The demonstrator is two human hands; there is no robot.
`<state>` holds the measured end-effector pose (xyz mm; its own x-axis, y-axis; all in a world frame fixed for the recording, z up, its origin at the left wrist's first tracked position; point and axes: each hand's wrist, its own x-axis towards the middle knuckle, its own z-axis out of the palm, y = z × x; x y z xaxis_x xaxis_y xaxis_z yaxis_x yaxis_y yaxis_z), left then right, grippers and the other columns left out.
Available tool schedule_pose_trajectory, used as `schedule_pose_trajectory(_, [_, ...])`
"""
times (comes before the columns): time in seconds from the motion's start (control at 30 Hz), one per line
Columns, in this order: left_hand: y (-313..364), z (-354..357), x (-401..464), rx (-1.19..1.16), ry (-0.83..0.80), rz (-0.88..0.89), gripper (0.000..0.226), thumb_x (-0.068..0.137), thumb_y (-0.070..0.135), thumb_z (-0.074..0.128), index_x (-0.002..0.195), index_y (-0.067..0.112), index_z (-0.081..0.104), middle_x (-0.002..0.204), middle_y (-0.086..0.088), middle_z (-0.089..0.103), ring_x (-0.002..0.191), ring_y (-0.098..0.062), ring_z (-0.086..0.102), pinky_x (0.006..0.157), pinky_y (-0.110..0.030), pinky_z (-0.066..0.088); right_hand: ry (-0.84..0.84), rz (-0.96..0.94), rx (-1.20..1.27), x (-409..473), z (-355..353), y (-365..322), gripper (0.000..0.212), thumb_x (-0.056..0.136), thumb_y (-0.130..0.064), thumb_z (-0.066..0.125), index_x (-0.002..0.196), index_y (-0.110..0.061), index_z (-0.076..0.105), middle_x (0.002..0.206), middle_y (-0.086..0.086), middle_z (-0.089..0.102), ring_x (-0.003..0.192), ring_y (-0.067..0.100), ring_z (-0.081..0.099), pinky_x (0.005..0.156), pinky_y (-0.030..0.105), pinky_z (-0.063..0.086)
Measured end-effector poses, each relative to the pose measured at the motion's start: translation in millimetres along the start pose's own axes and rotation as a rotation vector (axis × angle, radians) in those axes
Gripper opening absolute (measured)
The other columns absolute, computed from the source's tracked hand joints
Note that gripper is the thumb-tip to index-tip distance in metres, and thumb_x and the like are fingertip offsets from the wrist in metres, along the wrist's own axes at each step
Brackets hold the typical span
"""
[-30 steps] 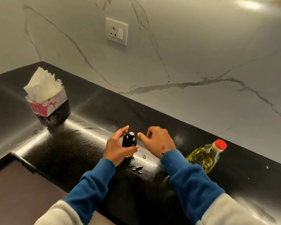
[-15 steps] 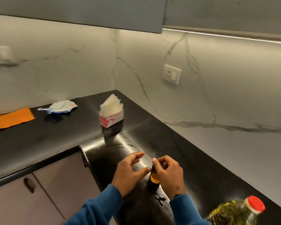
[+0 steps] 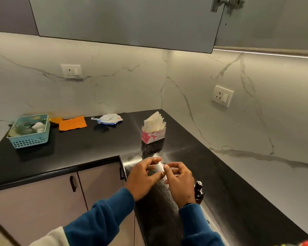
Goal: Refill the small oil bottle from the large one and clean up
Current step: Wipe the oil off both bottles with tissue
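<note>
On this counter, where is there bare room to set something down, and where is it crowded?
Free: the black counter between the teal basket and the tissue box, in front of the orange cloth; also the stretch along the right wall. Crowded: the near strip, where left hand, right hand and small oil bottle bunch.
</note>
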<state>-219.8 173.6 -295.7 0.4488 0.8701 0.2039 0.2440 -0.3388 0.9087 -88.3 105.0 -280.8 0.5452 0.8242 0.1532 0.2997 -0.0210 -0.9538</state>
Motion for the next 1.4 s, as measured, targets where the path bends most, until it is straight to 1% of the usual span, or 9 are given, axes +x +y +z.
schedule_pose_trajectory(0.13, [-4, -4, 9, -0.013, -0.003, 0.006, 0.045, 0.087, 0.025, 0.077, 0.127, 0.039, 0.061, 0.127, 0.013, 0.065, 0.117, -0.009, 0.062, 0.101, -0.040, 0.056, -0.010, -0.009, 0.027, 9, 7, -4, 0.003, 0.092, -0.023, 0.069, 0.092, -0.024, 0.065, 0.074, -0.003, 0.070, 0.065, 0.009, 0.069, 0.061, 0.025, 0.058])
schedule_pose_trajectory(0.37, [-31, -11, 44, -0.046, -0.027, -0.027, 0.046, 0.088, 0.025, 0.078, 0.131, 0.029, 0.063, 0.124, 0.012, 0.066, 0.113, -0.008, 0.063, 0.101, -0.039, 0.055, 0.007, 0.046, -0.039, 41, 28, 13, 0.006, 0.093, -0.029, 0.067, 0.096, -0.028, 0.062, 0.083, -0.003, 0.070, 0.077, 0.013, 0.070, 0.070, 0.039, 0.062])
schedule_pose_trajectory(0.57, [-57, -26, 108, -0.168, -0.013, -0.090, 0.045, 0.088, 0.019, 0.079, 0.130, 0.024, 0.064, 0.122, 0.005, 0.068, 0.108, -0.011, 0.066, 0.095, -0.029, 0.057, 0.036, 0.071, -0.116, 100, 64, 17, 0.007, 0.093, -0.029, 0.068, 0.095, -0.031, 0.061, 0.088, -0.004, 0.069, 0.080, 0.015, 0.069, 0.073, 0.042, 0.062])
schedule_pose_trajectory(0.73, [-79, -39, 172, -0.283, 0.008, -0.170, 0.041, 0.092, 0.010, 0.073, 0.130, 0.016, 0.063, 0.117, -0.001, 0.070, 0.109, -0.012, 0.066, 0.089, -0.018, 0.055, 0.049, 0.075, -0.192, 167, 105, 14, 0.013, 0.094, -0.029, 0.067, 0.105, -0.022, 0.064, 0.089, -0.008, 0.066, 0.082, 0.010, 0.065, 0.078, 0.031, 0.059])
schedule_pose_trajectory(0.9, [-102, -53, 240, -0.330, 0.013, -0.213, 0.033, 0.093, 0.006, 0.069, 0.126, 0.012, 0.065, 0.109, -0.003, 0.072, 0.106, -0.017, 0.068, 0.098, -0.035, 0.057, 0.038, 0.056, -0.250, 229, 141, 18, 0.025, 0.096, -0.024, 0.064, 0.119, -0.019, 0.060, 0.107, -0.004, 0.065, 0.093, 0.010, 0.063, 0.076, 0.014, 0.049])
schedule_pose_trajectory(1.0, [-115, -57, 275, -0.343, -0.019, -0.267, 0.034, 0.095, 0.005, 0.066, 0.129, 0.007, 0.063, 0.112, -0.005, 0.070, 0.109, -0.022, 0.068, 0.097, -0.038, 0.058, 0.056, 0.066, -0.239, 264, 154, 31, 0.039, 0.096, -0.020, 0.061, 0.134, -0.019, 0.054, 0.126, 0.002, 0.062, 0.106, 0.016, 0.063, 0.090, 0.025, 0.055])
schedule_pose_trajectory(1.1, [-125, -57, 303, -0.310, -0.057, -0.291, 0.033, 0.097, 0.006, 0.065, 0.129, 0.008, 0.063, 0.116, -0.008, 0.070, 0.106, -0.022, 0.068, 0.092, -0.032, 0.060, 0.070, 0.073, -0.220, 291, 165, 38, 0.047, 0.096, -0.016, 0.058, 0.141, -0.026, 0.049, 0.140, 0.004, 0.054, 0.122, 0.022, 0.057, 0.103, 0.044, 0.051])
schedule_pose_trajectory(1.23, [-136, -52, 328, -0.311, -0.105, -0.340, 0.034, 0.097, -0.001, 0.061, 0.131, 0.003, 0.060, 0.110, -0.012, 0.071, 0.099, -0.023, 0.070, 0.094, -0.036, 0.059, 0.022, 0.106, -0.272, 321, 182, 41, 0.051, 0.099, -0.016, 0.054, 0.148, -0.023, 0.042, 0.153, 0.004, 0.041, 0.137, 0.024, 0.044, 0.115, 0.044, 0.039])
schedule_pose_trajectory(1.4, [-139, -45, 343, -0.296, -0.139, -0.332, 0.030, 0.100, -0.007, 0.050, 0.124, 0.002, 0.065, 0.101, -0.005, 0.071, 0.090, -0.017, 0.070, 0.072, -0.019, 0.059, -0.041, 0.153, -0.333, 351, 197, 49, 0.053, 0.098, -0.017, 0.049, 0.149, -0.032, 0.041, 0.155, 0.001, 0.038, 0.141, 0.026, 0.037, 0.117, 0.048, 0.035])
